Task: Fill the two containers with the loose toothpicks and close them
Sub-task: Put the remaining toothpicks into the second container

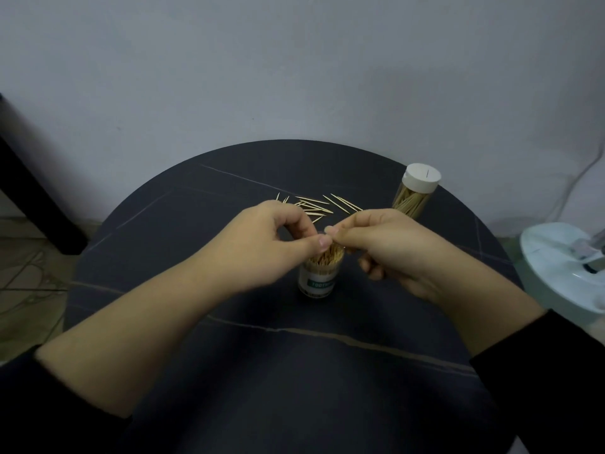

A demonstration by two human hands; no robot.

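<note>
The clear plastic container (319, 276), mid-bench (229, 355), stands open, nearly full of wooden toothpicks (327, 257). My left hand (278, 237) and right hand (376, 244) pinch some, I think, at its mouth. More lie loose beyond; the far-right white-capped container (415, 191) is closed.

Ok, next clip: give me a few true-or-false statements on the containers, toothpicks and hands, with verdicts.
1. The near container has no lid on. True.
2. The far container is open. False: a white lid closes it.
3. Loose toothpicks lie on the table beyond the hands. True.
4. The left hand lies flat on the table. False: its fingers are curled above the near container, close to the right hand.
5. The near container lies on its side. False: it stands upright.
</note>
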